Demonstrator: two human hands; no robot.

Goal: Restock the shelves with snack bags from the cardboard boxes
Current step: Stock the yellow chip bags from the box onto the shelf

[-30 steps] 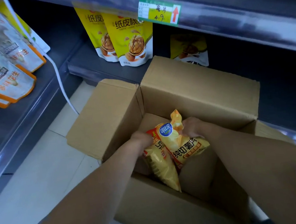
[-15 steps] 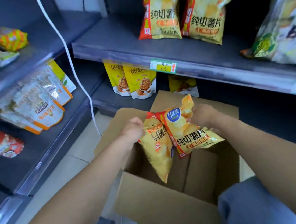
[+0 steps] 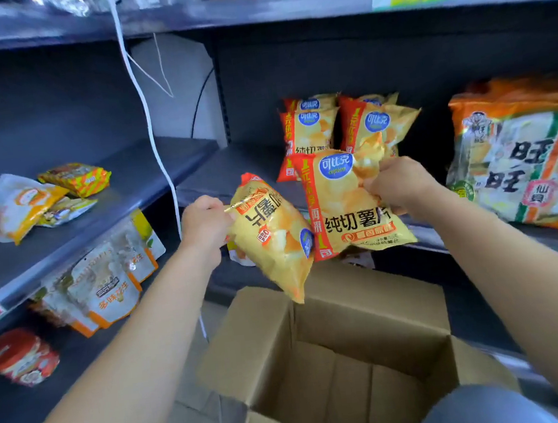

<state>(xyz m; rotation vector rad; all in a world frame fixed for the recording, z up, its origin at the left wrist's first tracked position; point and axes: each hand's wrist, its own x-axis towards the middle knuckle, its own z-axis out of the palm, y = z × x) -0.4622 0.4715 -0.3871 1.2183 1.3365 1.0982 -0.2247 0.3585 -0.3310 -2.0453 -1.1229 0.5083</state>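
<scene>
The left hand (image 3: 204, 221) pinches one yellow crinkled chip bag (image 3: 274, 243) by its top seam; the right hand (image 3: 397, 183) grips another yellow chip bag (image 3: 346, 211) upright. Both hang above the open brown cardboard box (image 3: 341, 359), near the grey shelf's (image 3: 225, 172) front edge, where matching bags (image 3: 307, 132) stand.

Left grip (image 3: 204, 220), right grip (image 3: 401, 183) clenched
</scene>
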